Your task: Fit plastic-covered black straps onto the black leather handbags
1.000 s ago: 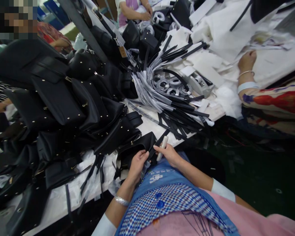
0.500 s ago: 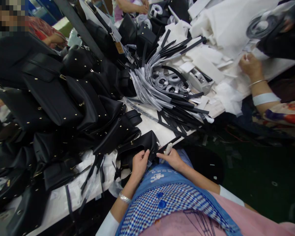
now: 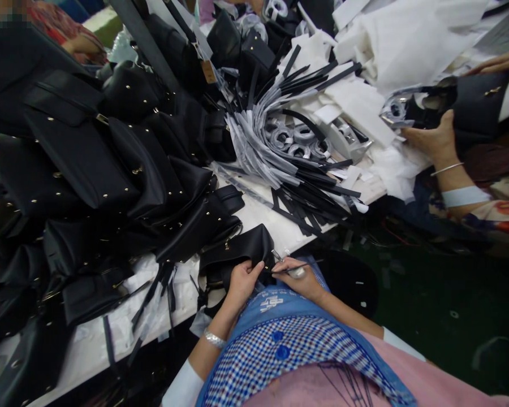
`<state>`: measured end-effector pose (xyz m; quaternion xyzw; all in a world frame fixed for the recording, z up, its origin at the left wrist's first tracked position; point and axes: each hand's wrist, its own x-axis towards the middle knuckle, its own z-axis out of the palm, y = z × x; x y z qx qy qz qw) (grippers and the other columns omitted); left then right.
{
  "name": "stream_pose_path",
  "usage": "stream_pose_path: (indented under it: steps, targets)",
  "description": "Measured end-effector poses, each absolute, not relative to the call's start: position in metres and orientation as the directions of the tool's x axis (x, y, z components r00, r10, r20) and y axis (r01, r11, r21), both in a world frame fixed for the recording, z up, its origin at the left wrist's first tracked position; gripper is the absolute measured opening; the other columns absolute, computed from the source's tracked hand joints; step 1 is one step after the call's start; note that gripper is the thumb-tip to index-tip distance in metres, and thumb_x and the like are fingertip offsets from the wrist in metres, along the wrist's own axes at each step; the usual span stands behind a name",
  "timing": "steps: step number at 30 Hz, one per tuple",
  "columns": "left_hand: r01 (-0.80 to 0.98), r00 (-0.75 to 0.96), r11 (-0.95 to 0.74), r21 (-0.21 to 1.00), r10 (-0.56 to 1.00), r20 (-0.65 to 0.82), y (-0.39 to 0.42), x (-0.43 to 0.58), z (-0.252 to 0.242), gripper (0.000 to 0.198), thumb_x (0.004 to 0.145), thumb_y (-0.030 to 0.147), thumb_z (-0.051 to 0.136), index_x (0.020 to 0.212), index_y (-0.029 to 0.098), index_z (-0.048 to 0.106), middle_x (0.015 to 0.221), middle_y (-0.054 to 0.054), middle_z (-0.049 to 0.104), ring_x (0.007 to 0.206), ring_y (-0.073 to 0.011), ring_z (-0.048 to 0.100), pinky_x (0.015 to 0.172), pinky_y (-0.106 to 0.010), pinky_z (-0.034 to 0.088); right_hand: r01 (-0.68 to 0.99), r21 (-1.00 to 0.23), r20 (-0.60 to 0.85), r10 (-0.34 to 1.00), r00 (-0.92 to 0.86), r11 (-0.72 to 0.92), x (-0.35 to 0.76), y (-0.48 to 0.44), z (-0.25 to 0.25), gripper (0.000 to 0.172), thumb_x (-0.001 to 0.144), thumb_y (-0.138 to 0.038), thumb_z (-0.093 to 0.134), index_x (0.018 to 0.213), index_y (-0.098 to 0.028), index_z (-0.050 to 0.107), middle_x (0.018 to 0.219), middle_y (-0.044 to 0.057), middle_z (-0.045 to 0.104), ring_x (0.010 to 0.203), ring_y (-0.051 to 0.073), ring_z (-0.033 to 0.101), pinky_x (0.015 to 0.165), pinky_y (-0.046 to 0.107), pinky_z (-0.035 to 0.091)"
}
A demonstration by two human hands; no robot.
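Observation:
A black handbag (image 3: 241, 247) with small gold-coloured studs lies at the table's front edge, close to my lap. My left hand (image 3: 242, 282) is closed on its near edge, thumb on top. Beside it, my right hand (image 3: 297, 278) is closed around a tool with a whitish handle (image 3: 297, 272). A thin dark strip (image 3: 289, 269) also runs across those fingers, near the bag's right corner. The tool's working end cannot be made out. A small metal fitting (image 3: 276, 256) shows just beyond my right fingertips.
Several black bags (image 3: 82, 152) are piled on the left. Plastic-wrapped straps (image 3: 258, 144) and coiled straps (image 3: 281, 137) lie mid-table, with white sheets (image 3: 411, 48) behind. At right, a co-worker's hand (image 3: 436, 141) touches another black bag (image 3: 477, 107). A slanted grey post (image 3: 146, 53) rises at back left.
My right hand has turned, so the whitish handle no longer points up and the dark strip crosses the fingers. The co-worker's bag at right has come further into view.

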<state>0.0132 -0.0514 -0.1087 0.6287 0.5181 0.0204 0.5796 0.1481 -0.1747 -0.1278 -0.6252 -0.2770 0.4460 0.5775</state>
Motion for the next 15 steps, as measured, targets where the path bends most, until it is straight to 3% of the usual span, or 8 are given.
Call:
stream_pose_path:
  steps: [6,11,15]
  targets:
    - [0.604,0.474,0.229,0.763,0.666,-0.575,-0.053,0.014,-0.113,0.043,0.073,0.055,0.066,0.062,0.014,0.061,0.054,0.0,0.059,0.05,-0.0131,0.053,0.046,-0.022,0.035,-0.24,-0.881,-0.471,0.726,0.501,-0.406,0.151,-0.167,-0.129,0.03,0.072,-0.047,0.069,0.063,-0.02,0.06,0.057,-0.001,0.06,0.055,0.015,0.054,0.056,0.027,0.044]
    - [0.558,0.502,0.276,0.783,0.639,-0.583,-0.054,0.014,-0.112,0.038,0.077,0.051,0.063,0.079,0.013,0.07,0.073,-0.006,0.072,0.065,-0.0193,0.065,0.06,-0.026,0.048,-0.24,-0.863,-0.502,0.705,0.501,-0.445,0.151,-0.158,-0.126,0.032,0.07,-0.05,0.068,0.062,-0.021,0.059,0.056,-0.002,0.057,0.056,0.015,0.052,0.056,0.026,0.041]
    - [0.53,0.489,0.295,0.795,0.659,-0.571,-0.055,0.016,-0.109,0.037,0.075,0.05,0.065,0.077,0.013,0.07,0.072,-0.006,0.073,0.067,-0.0213,0.067,0.062,-0.028,0.05,-0.248,-0.864,-0.498,0.677,0.541,-0.438,0.147,-0.155,-0.131,0.032,0.069,-0.05,0.069,0.06,-0.021,0.058,0.057,-0.002,0.057,0.057,0.015,0.053,0.057,0.027,0.041]
